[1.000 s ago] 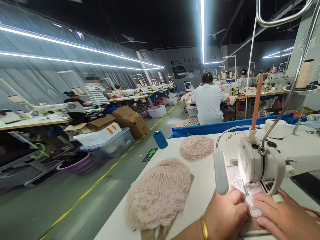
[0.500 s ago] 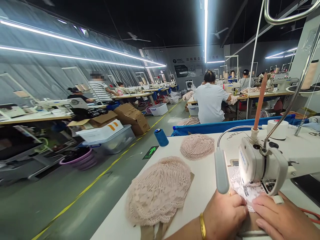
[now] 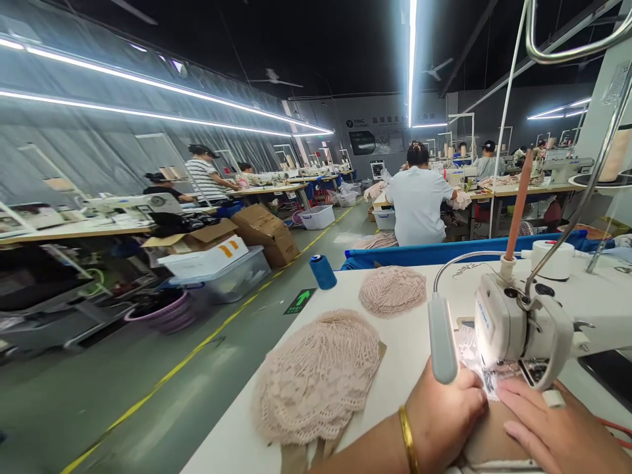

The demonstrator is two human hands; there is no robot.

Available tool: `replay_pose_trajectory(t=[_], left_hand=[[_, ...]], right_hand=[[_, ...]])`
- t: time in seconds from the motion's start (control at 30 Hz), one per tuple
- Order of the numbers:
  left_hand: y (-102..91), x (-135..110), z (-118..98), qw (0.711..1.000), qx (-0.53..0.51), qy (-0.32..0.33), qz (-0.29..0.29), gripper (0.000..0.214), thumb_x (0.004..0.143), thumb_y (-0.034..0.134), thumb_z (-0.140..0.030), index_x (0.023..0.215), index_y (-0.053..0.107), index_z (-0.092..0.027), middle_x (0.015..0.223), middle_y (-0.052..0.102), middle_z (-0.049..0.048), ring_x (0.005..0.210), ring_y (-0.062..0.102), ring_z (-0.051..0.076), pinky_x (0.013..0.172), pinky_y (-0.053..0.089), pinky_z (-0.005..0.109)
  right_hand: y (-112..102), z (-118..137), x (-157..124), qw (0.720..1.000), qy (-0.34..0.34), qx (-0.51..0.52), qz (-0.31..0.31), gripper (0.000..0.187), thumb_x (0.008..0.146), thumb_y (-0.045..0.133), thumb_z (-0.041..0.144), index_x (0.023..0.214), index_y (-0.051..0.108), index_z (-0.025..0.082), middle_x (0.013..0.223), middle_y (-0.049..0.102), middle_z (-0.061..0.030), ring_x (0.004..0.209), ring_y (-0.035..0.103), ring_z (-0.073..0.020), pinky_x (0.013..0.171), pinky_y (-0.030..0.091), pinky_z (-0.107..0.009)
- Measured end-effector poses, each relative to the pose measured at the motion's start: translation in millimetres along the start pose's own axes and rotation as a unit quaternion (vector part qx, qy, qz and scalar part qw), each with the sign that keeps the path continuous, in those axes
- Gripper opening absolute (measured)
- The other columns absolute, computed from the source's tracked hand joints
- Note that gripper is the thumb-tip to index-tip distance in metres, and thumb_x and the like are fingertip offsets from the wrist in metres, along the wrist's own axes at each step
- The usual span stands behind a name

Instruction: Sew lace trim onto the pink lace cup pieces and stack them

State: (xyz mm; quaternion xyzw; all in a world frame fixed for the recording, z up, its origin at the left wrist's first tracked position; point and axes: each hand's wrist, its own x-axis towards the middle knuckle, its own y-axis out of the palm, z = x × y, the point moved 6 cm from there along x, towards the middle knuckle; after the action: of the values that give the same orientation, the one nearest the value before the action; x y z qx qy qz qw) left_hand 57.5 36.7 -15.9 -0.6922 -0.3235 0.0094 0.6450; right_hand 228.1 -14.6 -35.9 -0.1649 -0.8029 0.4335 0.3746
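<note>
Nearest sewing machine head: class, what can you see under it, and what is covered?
Under the nearest sewing machine head, brightly lit pale lace shows by the left hand and right hand; head and hands cover the rest.

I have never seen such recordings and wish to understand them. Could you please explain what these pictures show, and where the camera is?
One camera, worn on a person's head, looks forward and down. The bare left hand, wearing a gold bracelet, and right hand touch pale lace under a sewing machine's head; whether they pinch it is hard to tell. On the white table lie a large lace pile and, behind it, a smaller pile. A blue thread cone sits near the table's corner.
</note>
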Motion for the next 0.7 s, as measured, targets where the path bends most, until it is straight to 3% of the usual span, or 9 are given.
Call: replay_pose_trajectory(t=[0.13,0.23,0.33,0.43,0.5,0.57,0.7], left_hand=[[-3.3,-1.5,2.2,1.0,-0.016,-0.014,-0.005,0.017,0.106,0.061,-0.023,0.1,0.077,-0.022,0.101,0.077,0.0027,0.098,0.069,0.023,0.104,0.047,0.044],[-5.8,-1.9,7.8,0.999,-0.03,-0.028,-0.002,0.009,0.103,0.069,-0.026,0.109,0.073,-0.021,0.12,0.077,0.0048,0.11,0.069,0.026,0.11,0.044,0.047],[-8.4,-1.4,16.8,0.998,-0.017,-0.067,0.002,0.044,0.094,0.082,-0.048,0.123,0.068,-0.018,0.131,0.072,0.0114,0.115,0.066,0.032,0.11,0.047,0.052],[-13.8,-2.5,19.5,0.994,0.021,-0.109,0.016,0.051,0.088,0.084,-0.067,0.102,0.074,-0.019,0.106,0.072,0.0102,0.097,0.064,0.03,0.096,0.053,0.05],[-19.1,-2.4,10.8,0.996,0.006,-0.08,0.03,0.052,0.089,0.082,-0.069,0.076,0.07,-0.02,0.086,0.064,0.0046,0.084,0.06,0.025,0.086,0.053,0.042],[-27.8,-1.3,-0.6,0.999,-0.022,-0.025,0.021,0.052,0.092,0.081,-0.062,0.067,0.064,-0.02,0.079,0.058,0.0021,0.076,0.056,0.02,0.078,0.05,0.036],[-42.8,1.8,-3.6,0.999,-0.031,0.008,-0.028,0.014,0.103,0.061,-0.025,0.09,0.065,-0.02,0.098,0.067,0.0046,0.086,0.062,0.021,0.086,0.051,0.036]], right_hand=[[-8.1,3.4,7.9,0.999,-0.009,-0.032,-0.036,0.042,0.112,0.032,0.018,0.126,0.071,0.014,0.108,0.085,-0.0107,0.079,0.082,-0.0244,0.067,0.061,-0.04],[-11.2,3.0,10.7,0.998,-0.002,-0.018,-0.053,0.039,0.109,0.037,0.017,0.128,0.071,0.013,0.108,0.085,-0.0119,0.081,0.083,-0.0249,0.068,0.063,-0.039],[-11.6,-4.6,9.6,0.998,0.031,0.042,-0.047,0.038,0.104,0.049,0.019,0.137,0.068,0.017,0.111,0.085,-0.0099,0.085,0.082,-0.0255,0.069,0.065,-0.038],[-13.2,-15.4,6.0,0.993,0.081,0.084,-0.024,0.023,0.105,0.057,0.022,0.119,0.075,0.029,0.108,0.085,-0.0048,0.088,0.081,-0.0258,0.071,0.065,-0.037],[-16.1,-19.3,2.9,0.989,0.105,0.099,-0.023,0.019,0.108,0.056,0.026,0.102,0.075,0.03,0.102,0.084,-0.0046,0.089,0.081,-0.0255,0.074,0.065,-0.036],[-18.6,-15.3,1.2,0.989,0.087,0.115,-0.034,0.023,0.109,0.052,0.026,0.109,0.074,0.028,0.103,0.084,-0.0057,0.089,0.082,-0.0235,0.075,0.065,-0.032],[-16.4,7.2,3.4,0.993,-0.019,0.117,-0.028,0.041,0.103,0.057,0.018,0.143,0.065,0.024,0.134,0.081,-0.0045,0.103,0.083,-0.0217,0.086,0.066,-0.028]])
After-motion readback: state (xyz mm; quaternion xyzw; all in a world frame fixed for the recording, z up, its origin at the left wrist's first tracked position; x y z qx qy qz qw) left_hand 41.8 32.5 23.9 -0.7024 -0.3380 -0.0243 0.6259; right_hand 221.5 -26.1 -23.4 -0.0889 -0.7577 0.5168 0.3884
